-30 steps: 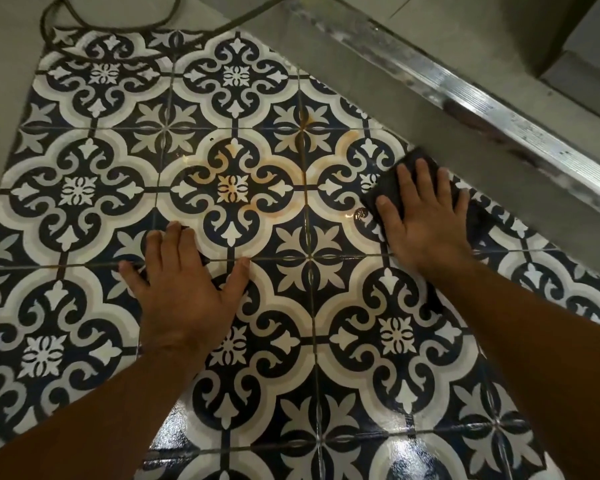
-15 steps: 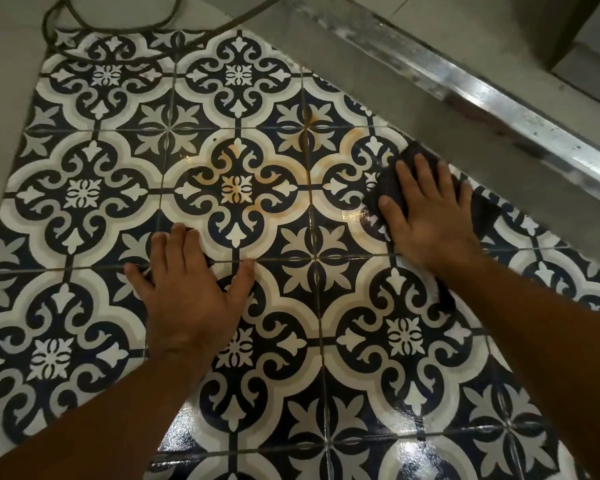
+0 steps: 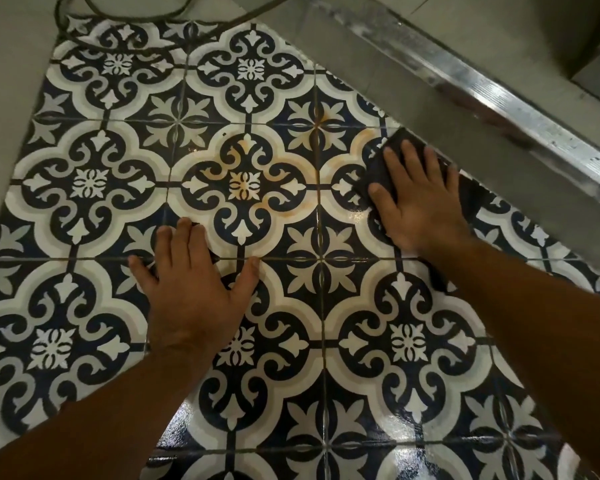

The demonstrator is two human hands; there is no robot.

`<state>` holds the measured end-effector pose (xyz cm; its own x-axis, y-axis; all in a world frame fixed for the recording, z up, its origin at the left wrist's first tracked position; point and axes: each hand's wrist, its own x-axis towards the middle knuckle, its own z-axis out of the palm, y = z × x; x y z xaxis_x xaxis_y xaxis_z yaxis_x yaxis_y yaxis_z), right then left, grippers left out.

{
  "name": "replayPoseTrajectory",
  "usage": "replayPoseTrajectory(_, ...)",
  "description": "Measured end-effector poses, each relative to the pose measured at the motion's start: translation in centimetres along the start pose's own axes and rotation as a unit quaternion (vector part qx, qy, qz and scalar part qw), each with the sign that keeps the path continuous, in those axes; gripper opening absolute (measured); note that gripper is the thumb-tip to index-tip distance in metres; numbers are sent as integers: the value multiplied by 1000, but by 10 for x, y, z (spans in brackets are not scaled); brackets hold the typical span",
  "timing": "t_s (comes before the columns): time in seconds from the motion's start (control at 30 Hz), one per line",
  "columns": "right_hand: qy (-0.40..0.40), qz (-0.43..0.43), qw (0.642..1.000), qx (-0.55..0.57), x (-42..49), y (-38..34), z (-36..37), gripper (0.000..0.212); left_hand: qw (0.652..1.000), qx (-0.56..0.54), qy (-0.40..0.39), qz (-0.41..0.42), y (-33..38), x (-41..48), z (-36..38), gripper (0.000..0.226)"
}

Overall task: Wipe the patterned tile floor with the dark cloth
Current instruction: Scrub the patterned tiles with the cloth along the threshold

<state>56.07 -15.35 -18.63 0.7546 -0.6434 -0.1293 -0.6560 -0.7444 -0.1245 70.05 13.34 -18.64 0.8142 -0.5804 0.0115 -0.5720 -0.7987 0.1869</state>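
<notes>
The patterned tile floor (image 3: pixel 90 188) has dark blue, grey and white scrollwork, with orange-brown stains around the middle tile (image 3: pixel 243 157). My right hand (image 3: pixel 420 199) lies flat on the dark cloth (image 3: pixel 381 168), pressing it onto the tiles at the right, close to the metal rail. The cloth shows past my fingertips and to the right of my hand. My left hand (image 3: pixel 191 289) rests flat on the floor with fingers spread, holding nothing. The tiles nearest me look wet and shiny.
A metal threshold rail (image 3: pixel 499 98) runs diagonally across the upper right, with a grey strip (image 3: pixel 343 71) between it and the tiles. A dark cord (image 3: pixel 118 15) loops at the top left. Plain grey floor (image 3: pixel 4 98) borders the left side.
My right hand and the cloth have slid a little away from me, along the rail. My left hand has stayed planted in place. The view has drifted slightly.
</notes>
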Motion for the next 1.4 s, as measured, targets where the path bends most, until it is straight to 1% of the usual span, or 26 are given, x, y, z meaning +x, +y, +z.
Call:
replayPoseTrajectory(0.1, 3, 7, 1000, -1, 24, -21, 3, 70, 1000, -6, -4, -3, 1, 1, -1, 89)
replayPoseTrajectory(0.17, 0, -15, 1000, -2, 27, -28, 4, 70, 1000, -8, -1, -4, 3, 1, -2, 89)
replayPoseTrajectory(0.27, -5, -67, 998, 4, 13, -14, 3, 71, 1000, -11, 3, -4, 3, 0, -3, 88)
replayPoseTrajectory(0.33, -9, -85, 996, -1, 6, -1, 1, 70, 1000, -7, 8, 0, 2, -1, -1, 87)
replayPoseTrajectory(0.43, -5, -65, 998, -1, 20, 2, -1, 69, 1000, -3, 12, 5, 0, -1, 1, 87)
replayPoseTrajectory(0.53, -3, -29, 1000, 1, 39, -15, -2, 69, 1000, 2, 13, 8, -1, -1, 2, 87)
replayPoseTrajectory(0.6, -8, -31, 999, 0, 39, -27, -2, 69, 1000, 2, 12, 7, -1, -1, 3, 88)
replayPoseTrajectory(0.67, -14, -71, 997, -4, 21, -32, 0, 68, 1000, 0, 8, 7, -1, -2, 2, 88)
replayPoseTrajectory(0.77, -34, -134, 990, -10, -9, -21, -1, 67, 1000, -2, 12, 11, -2, -1, 2, 88)
replayPoseTrajectory(0.8, -39, -134, 990, -11, -11, -15, -2, 67, 1000, -2, 13, 12, -3, -1, 2, 87)
replayPoseTrajectory(0.87, -36, -101, 994, -2, -4, -9, -4, 69, 1000, -6, 16, 13, -3, -2, 3, 87)
replayPoseTrajectory(1.0, -24, -36, 999, 7, 11, -26, 2, 70, 1000, -5, 11, 10, -2, -1, 4, 88)
replayPoseTrajectory(1.07, -24, -45, 999, 9, 3, -40, 3, 69, 1000, -6, 8, 11, -3, -1, 4, 87)
replayPoseTrajectory(1.2, -22, -102, 994, 34, -47, -71, 10, 66, 1000, -7, -1, 8, -1, -1, 1, 85)
replayPoseTrajectory(1.3, -45, -132, 990, 28, -76, -64, 12, 65, 1000, -8, -17, 5, 1, 0, -5, 85)
replayPoseTrajectory(1.4, -44, -116, 992, 24, -67, -52, 9, 65, 1000, -9, -26, 0, 3, -1, -8, 85)
